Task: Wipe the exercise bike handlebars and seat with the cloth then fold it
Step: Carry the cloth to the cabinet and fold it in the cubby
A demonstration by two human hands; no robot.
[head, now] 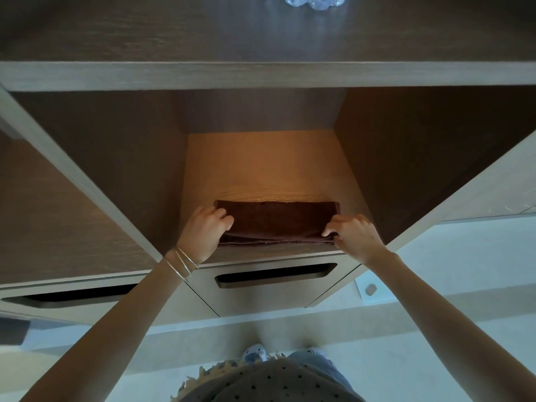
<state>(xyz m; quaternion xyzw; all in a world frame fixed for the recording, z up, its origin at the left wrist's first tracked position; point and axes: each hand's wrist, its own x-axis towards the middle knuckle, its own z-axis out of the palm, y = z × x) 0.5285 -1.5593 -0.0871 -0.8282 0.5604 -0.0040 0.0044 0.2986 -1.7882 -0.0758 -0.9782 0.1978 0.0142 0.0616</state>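
Head view, centre of frame: left hand [207, 230] curled round the left end of a folded cloth [275, 221], right hand [353, 236] pinching its lower right corner, at the front edge of a shelf [261, 169]. Probably the folding step, near done; next calls for squaring edges. Drawer slot [275, 275] below, glass object [314, 1] at top centre; nothing blocking.

Dark wood-veneer shelf unit [261, 75], open cubbies. Centre cubby floor [261, 166] lit warm orange, its side walls in shadow. Below it, a drawer front [203, 291] with a slot cutout handle [275, 275]; another slot lower left [72, 297]. The top surface [174, 30] holds a clear crinkly object [314, 1], cut off by the frame edge. Pale floor [464, 271], small white square plate [372, 290] on it at right.
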